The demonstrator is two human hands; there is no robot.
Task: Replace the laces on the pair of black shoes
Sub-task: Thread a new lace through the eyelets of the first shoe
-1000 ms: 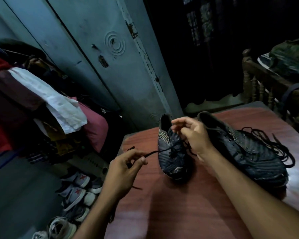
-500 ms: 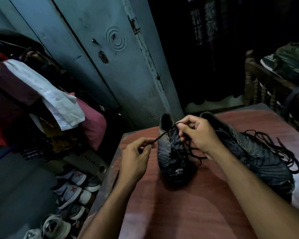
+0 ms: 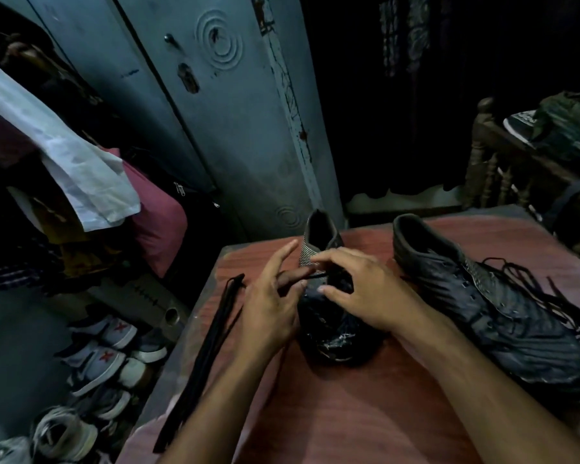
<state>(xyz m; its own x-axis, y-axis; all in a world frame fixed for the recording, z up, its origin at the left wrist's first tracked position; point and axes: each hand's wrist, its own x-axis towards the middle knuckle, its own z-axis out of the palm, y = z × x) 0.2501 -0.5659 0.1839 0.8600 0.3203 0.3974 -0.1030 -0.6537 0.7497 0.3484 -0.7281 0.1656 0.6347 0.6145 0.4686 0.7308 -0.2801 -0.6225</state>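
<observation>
Lace (image 3: 312, 277) limp, thin; best pinched near tip. Pinched by right hand (image 3: 359, 293); left hand (image 3: 272, 306) fingers spread, empty, at shoe (image 3: 332, 316).

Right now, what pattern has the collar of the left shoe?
Fine light-and-dark stripes on the collar, seen in the head view.

Your bare left hand (image 3: 270, 309) reaches in from below, palm turned inward, index finger stretched straight up and forward, the other fingers loosely bent. Your bare right hand (image 3: 359, 289) comes in from the right, back facing up, fingers curled, thumb and fingertip pinching together. Both forearms stretch forward, wrists close together.
</observation>
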